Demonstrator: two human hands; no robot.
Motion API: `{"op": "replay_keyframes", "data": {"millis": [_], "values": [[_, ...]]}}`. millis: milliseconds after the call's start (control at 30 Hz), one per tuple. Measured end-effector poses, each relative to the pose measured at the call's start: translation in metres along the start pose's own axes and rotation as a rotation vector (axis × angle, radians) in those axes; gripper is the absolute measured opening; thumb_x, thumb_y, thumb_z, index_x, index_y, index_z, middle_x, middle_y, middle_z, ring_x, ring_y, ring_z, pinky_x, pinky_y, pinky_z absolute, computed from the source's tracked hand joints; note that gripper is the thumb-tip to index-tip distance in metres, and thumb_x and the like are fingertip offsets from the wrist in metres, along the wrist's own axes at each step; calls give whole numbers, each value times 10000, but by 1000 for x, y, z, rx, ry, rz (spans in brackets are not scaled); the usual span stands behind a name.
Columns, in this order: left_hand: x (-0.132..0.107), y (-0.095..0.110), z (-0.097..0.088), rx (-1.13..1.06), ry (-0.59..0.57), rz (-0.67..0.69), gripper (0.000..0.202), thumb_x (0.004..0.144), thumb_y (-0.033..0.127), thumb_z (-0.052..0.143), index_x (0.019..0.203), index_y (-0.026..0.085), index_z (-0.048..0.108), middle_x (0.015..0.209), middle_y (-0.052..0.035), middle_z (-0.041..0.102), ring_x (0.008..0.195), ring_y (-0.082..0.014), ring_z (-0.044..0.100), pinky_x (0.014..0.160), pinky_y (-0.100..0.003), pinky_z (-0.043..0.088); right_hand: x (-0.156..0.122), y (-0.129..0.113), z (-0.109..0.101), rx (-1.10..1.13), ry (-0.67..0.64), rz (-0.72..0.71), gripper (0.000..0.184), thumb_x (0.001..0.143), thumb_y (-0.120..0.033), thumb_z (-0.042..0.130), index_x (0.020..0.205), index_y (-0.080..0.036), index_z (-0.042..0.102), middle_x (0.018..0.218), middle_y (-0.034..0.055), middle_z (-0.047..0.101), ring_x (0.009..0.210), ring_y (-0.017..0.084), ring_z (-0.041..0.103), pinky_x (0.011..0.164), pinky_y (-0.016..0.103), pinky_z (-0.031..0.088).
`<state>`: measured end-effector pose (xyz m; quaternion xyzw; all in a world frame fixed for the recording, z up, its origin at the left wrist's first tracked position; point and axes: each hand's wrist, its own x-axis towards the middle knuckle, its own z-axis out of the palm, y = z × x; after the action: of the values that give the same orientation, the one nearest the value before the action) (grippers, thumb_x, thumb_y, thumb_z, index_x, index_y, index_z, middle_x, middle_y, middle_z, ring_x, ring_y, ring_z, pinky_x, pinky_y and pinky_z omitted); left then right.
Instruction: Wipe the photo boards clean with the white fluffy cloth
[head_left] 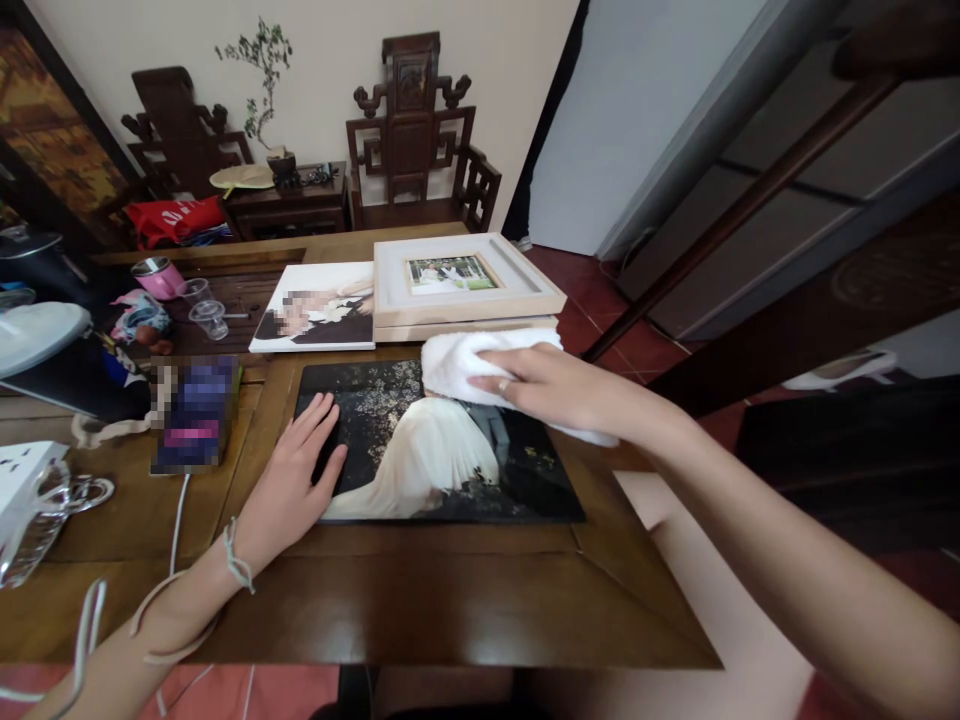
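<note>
A dark photo panel point(442, 455) with a white gown pictured on it lies flat on the wooden table point(420, 590). On its left edge rests my left hand point(296, 475), palm down with the fingers stretched out. My right hand point(540, 380) grips a folded white cloth point(472, 360), which covers the panel's upper right part; a ring shows on one finger. Just behind the panel are a light wooden picture frame point(469, 280), on top of another frame, and a white-edged photo print point(322, 305) that touches it on the left.
To the left stand a large dark cup with a pale lid point(60, 350), a phone point(196, 415) with a white cable, a pink mug point(159, 278), clear cups point(208, 315) and a glass dish point(45, 520). Carved chairs point(411, 130) and a potted plant point(281, 160) stand beyond the table.
</note>
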<state>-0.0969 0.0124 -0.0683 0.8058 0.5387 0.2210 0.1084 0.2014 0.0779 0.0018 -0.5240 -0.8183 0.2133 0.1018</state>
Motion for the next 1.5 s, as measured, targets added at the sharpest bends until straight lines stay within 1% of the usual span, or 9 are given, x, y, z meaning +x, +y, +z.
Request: {"op": "replay_keyframes", "data": {"millis": [133,300,433,567,667,867,1100,1267,1500], "values": [[0,0,1,-2,3,0,475,963,342,396,1399,155,429,1517,-125,365,1431,-244,270,1159,-488,251,7,-3,10,-23,0,-26,198,873,-186,424,918,-184,616,718,69,654,737,269,615,676,353,443],[0,1,1,0,-1,-7,477,964,343,397,1395,142,434,1515,-129,367,1433,-240,264,1163,-472,247,-50,-16,50,-179,127,-189,321,810,-70,387,1026,-147,612,1231,215,606,1317,373,401,968,578,379],[0,0,1,15,7,0,477,964,340,399,1385,120,444,1516,-138,362,1434,-235,261,1168,-460,242,-113,-29,65,-148,96,-285,315,748,-61,416,885,-246,631,1359,97,560,1399,305,301,1063,590,324],[0,0,2,16,5,9,474,965,338,395,1393,139,434,1523,-130,352,1434,-235,263,1164,-475,248,-139,-38,48,-74,3,-321,361,674,-80,464,890,-312,637,1175,40,681,1266,281,498,960,469,464],[0,0,2,13,12,11,473,962,340,400,1393,146,434,1519,-129,358,1433,-240,265,1164,-477,248,-120,-38,31,-18,-52,-181,370,736,-111,438,963,-317,645,928,49,717,942,263,662,714,368,528],[-1,-1,1,5,19,23,463,964,329,396,1393,159,432,1515,-127,367,1429,-238,275,1156,-484,264,-28,-27,14,41,-104,-139,257,810,-116,405,926,-211,613,694,24,619,669,203,585,630,292,434],[0,-1,1,10,12,19,463,965,324,394,1385,134,434,1508,-139,374,1429,-233,275,1157,-482,259,20,-39,40,-172,24,-132,328,900,-127,370,1143,-133,590,1083,171,649,1121,343,550,893,493,425],[0,-1,2,12,9,16,467,964,324,393,1394,145,424,1511,-132,371,1430,-233,274,1156,-483,261,-34,-56,70,-192,21,-240,458,795,-25,412,1197,-137,600,1418,176,470,1418,394,193,1059,690,213],[0,0,3,13,9,10,467,964,329,386,1388,141,436,1516,-136,360,1433,-237,265,1163,-478,252,-113,-81,50,25,-145,-333,437,670,-41,466,987,-272,659,1297,51,610,1363,284,377,1109,532,322]]}}
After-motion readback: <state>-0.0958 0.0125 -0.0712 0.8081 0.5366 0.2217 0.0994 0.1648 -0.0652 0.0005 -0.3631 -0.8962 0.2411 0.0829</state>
